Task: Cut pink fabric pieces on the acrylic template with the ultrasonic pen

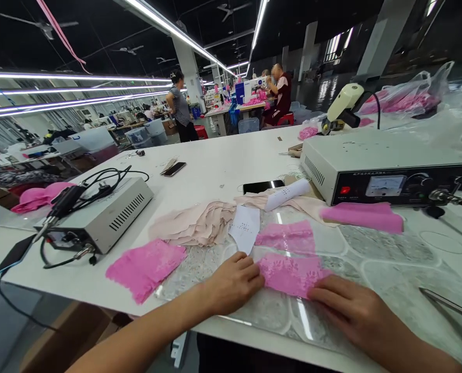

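A pink lace fabric piece [293,274] lies flat on the clear-covered mat, stretched between my two hands. My left hand [236,282] is closed with its fingertips pinching the lace's left edge. At the other end, my right hand [347,305] pinches the right edge between thumb and fingers; the thumb is partly hidden. Just beyond my left fingertips lies a white paper template [245,228] with small holes. Another pink fabric strip [287,237] sits right behind the lace. To the left is a stack of pink lace pieces [147,267], with ruffled beige fabric pieces [199,223] behind it.
A control box [386,160] stands at the right, with rolled pink fabric [365,216] before it. Metal tweezers [448,306] are near the right edge. Another box [102,217] with a cabled handpiece [65,204] stands left. Phones [264,186] lie farther back; people sit and stand beyond.
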The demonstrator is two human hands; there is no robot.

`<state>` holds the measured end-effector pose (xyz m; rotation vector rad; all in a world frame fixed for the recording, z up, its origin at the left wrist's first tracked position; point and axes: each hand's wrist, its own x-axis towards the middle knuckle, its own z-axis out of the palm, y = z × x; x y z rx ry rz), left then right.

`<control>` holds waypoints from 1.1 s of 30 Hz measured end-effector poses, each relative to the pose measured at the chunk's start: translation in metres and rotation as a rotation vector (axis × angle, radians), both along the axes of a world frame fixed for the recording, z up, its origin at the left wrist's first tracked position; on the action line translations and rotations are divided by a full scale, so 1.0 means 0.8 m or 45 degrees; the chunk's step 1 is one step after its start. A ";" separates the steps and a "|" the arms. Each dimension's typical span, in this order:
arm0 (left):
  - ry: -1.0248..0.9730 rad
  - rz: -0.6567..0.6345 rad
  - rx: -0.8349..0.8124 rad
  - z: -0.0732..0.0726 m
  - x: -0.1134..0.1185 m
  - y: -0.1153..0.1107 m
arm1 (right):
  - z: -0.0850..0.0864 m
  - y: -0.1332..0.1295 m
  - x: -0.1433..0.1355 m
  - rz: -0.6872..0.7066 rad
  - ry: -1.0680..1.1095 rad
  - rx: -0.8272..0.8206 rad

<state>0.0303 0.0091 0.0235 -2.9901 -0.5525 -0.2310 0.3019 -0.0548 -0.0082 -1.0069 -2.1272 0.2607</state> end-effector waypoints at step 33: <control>-0.657 0.176 0.026 -0.014 -0.029 -0.029 | 0.024 0.050 -0.130 -0.168 0.274 -0.446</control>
